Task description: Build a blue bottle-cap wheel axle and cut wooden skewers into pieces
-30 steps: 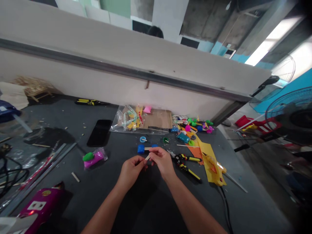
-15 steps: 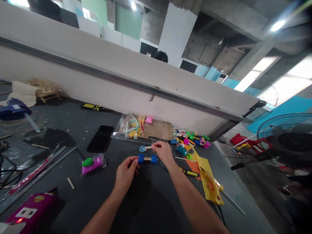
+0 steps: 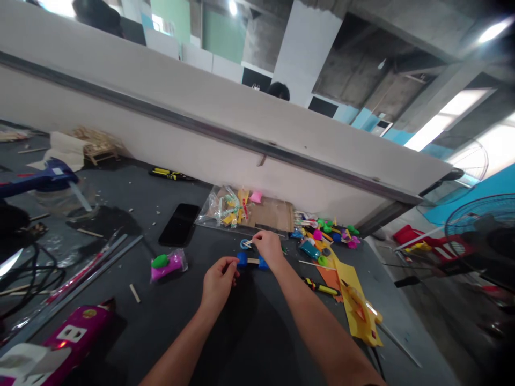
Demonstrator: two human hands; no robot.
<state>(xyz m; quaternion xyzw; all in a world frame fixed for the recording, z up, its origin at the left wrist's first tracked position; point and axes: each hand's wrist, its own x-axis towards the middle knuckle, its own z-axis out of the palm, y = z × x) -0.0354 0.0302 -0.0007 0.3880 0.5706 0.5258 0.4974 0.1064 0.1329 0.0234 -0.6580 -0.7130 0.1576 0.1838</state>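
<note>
My left hand point(image 3: 220, 281) is closed in a pinch at the left end of a small piece made of two blue lumps point(image 3: 263, 262) joined by short wooden sticks. Just behind it, my right hand point(image 3: 269, 249) pinches the end of a short pale stick point(image 3: 249, 244). At that stick's other end is a small blue ring point(image 3: 244, 244), close to the dark table. My right fingertips cover part of the stick, and my left fingers partly hide the nearer lump.
Behind my hands lies a clear plastic bag point(image 3: 209, 210) beside brown cardboard point(image 3: 270, 216). Left are a phone point(image 3: 179, 224), a purple packet point(image 3: 171, 266) and a purple power strip point(image 3: 78, 335). Right are yellow sheets point(image 3: 348, 276), a yellow glue gun point(image 3: 364, 316) and a cutter point(image 3: 322, 287).
The view has swung left, so everything sits further right in the picture. My right fingertips have come nearer the blue ring, and less of the stick shows. My left hand stays at the blue lump.
</note>
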